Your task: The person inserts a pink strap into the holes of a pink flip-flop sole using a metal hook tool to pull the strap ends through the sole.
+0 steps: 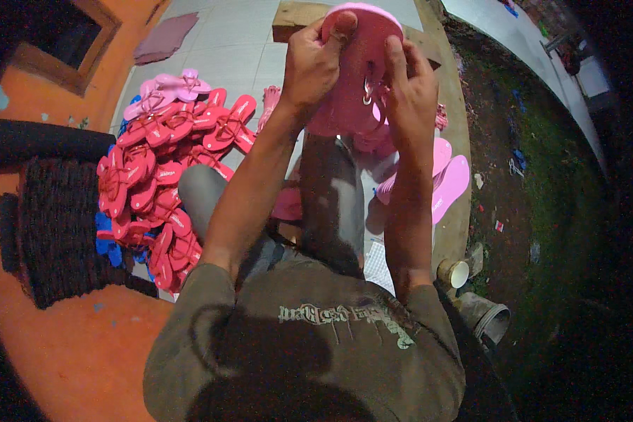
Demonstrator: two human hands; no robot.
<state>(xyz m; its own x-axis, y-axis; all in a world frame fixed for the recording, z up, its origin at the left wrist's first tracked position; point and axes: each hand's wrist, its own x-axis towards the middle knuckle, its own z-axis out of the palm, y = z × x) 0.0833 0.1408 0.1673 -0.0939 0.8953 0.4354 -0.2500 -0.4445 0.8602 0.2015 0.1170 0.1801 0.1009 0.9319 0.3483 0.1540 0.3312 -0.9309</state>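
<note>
While the left hand (309,74) pinches one edge of a pink sandal sole (366,49), the right hand (411,83) grips the opposite edge, so it is raised between both in front of the grey-clad knees (202,191) (a small pale loop (366,90) shows near its middle, too blurred to identify). Lower down, light-pink soles (451,184) lie at the right, and red flip-flops (148,163) are heaped on the pale tiles (225,56) at the left. Farther off, a dusky-pink cloth (165,39) lies flat.
</note>
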